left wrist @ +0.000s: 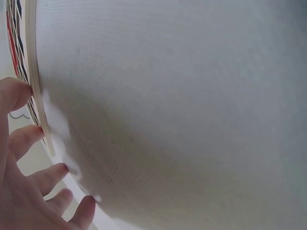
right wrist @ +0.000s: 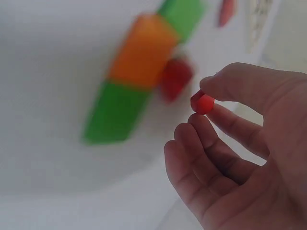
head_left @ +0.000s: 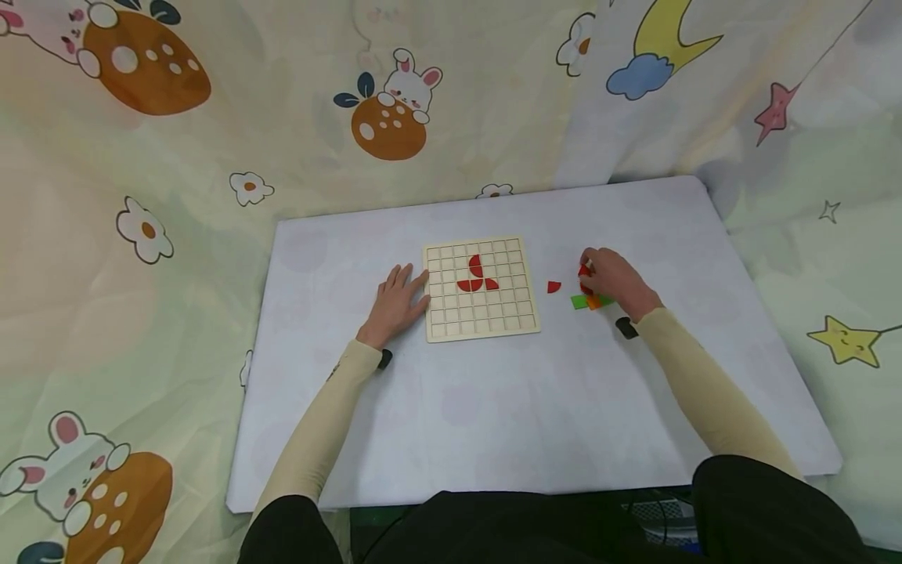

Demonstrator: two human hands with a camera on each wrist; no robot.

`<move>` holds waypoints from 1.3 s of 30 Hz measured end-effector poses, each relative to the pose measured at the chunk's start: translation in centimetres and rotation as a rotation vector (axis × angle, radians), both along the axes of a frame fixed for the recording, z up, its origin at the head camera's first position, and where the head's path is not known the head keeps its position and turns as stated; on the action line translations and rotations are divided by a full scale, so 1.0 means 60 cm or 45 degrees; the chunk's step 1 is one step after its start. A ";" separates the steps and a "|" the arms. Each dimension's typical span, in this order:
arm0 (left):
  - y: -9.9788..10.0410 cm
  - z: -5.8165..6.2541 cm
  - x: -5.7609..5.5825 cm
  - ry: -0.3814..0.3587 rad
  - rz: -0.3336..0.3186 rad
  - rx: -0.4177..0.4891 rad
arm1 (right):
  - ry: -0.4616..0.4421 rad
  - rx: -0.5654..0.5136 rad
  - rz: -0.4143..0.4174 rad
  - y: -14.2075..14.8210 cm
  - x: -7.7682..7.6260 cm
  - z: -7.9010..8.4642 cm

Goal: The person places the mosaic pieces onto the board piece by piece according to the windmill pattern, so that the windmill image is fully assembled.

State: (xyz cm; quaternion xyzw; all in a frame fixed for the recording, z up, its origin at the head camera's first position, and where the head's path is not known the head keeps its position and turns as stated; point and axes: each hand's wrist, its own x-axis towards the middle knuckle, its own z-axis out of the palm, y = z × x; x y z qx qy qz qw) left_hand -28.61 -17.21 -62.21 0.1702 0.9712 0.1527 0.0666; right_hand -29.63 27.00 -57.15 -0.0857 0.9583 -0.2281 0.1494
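A wooden board [head_left: 444, 315] with a square grid lies mid-table, several red pieces [head_left: 475, 266] with rounded edges grouped near its centre. My left hand [head_left: 395, 307] rests at the board's left side, thumb and index finger touching its edge and the other fingers spread. To the right of the board, my right hand [head_left: 618, 280] pinches a small red piece [right wrist: 203, 103] between thumb and fingertips above the table. Beneath it, in the right wrist view, are an orange piece [right wrist: 144, 50], a green piece [right wrist: 115, 112] and another red piece [right wrist: 175, 79], all blurred.
A loose red quarter-round piece [head_left: 553, 287] lies between the board and my right hand. Another green piece [head_left: 579, 301] is at the left end of the coloured row. The white table [head_left: 493, 423] meets a cartoon-printed cloth [head_left: 296, 117] behind it.
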 end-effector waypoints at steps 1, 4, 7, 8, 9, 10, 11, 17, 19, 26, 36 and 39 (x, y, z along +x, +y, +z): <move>0.000 0.000 0.000 0.001 0.000 0.001 | 0.004 -0.005 -0.001 -0.008 0.000 0.005; 0.000 0.002 0.000 0.011 -0.004 0.002 | 0.021 -0.037 0.021 -0.042 0.001 0.018; 0.001 0.003 0.000 0.016 -0.004 -0.001 | 0.026 -0.081 0.062 -0.085 0.004 0.024; 0.001 0.003 0.000 0.013 -0.002 0.003 | 0.024 -0.100 0.082 -0.099 0.006 0.022; 0.001 0.003 0.000 0.011 0.001 0.002 | 0.017 -0.118 0.096 -0.112 0.007 0.019; 0.002 0.003 0.000 0.008 0.003 0.002 | 0.007 -0.136 0.112 -0.125 0.010 0.016; 0.002 0.002 0.000 0.006 0.004 0.001 | -0.011 -0.155 0.119 -0.137 0.013 0.013; 0.001 0.002 -0.002 0.012 0.000 -0.004 | -0.075 -0.233 0.097 -0.193 0.027 -0.004; -0.001 0.002 -0.002 0.014 0.005 -0.006 | -0.067 -0.261 0.076 -0.209 0.030 -0.008; -0.003 -0.002 -0.003 0.011 0.005 -0.001 | -0.038 -0.336 -0.024 -0.248 0.041 -0.020; -0.001 -0.006 -0.002 0.021 0.000 0.012 | -0.004 -0.316 0.002 -0.259 0.045 -0.028; -0.002 -0.005 -0.001 0.016 0.003 0.006 | -0.023 -0.312 0.044 -0.257 0.044 -0.024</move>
